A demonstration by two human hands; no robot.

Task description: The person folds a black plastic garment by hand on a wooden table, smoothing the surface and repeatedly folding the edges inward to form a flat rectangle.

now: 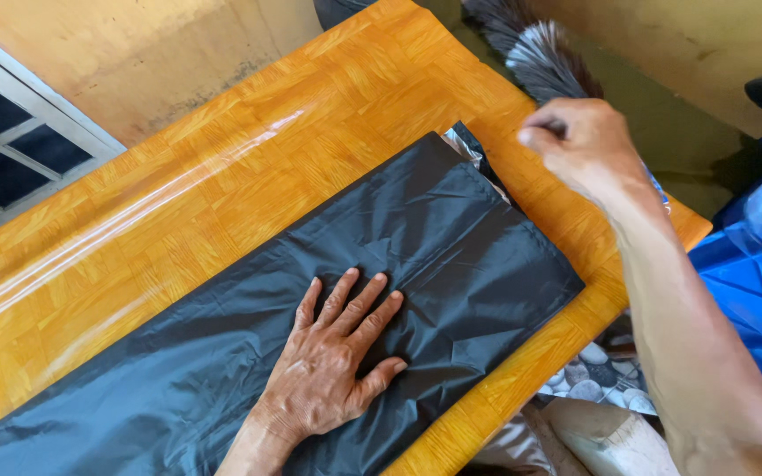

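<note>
Left hand point(332, 361) lies flat with fingers spread on the black plastic bag point(222, 353), which is stretched along the orange wooden table point(222, 167). Right hand point(579, 145) is clenched around a feather duster point(540, 53) above the table's far edge.

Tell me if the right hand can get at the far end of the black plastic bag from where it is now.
Probably yes: the right hand hovers just beyond the black plastic bag, with nothing between them.

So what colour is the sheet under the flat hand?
Black plastic sheet, clearest in the head view.
</note>
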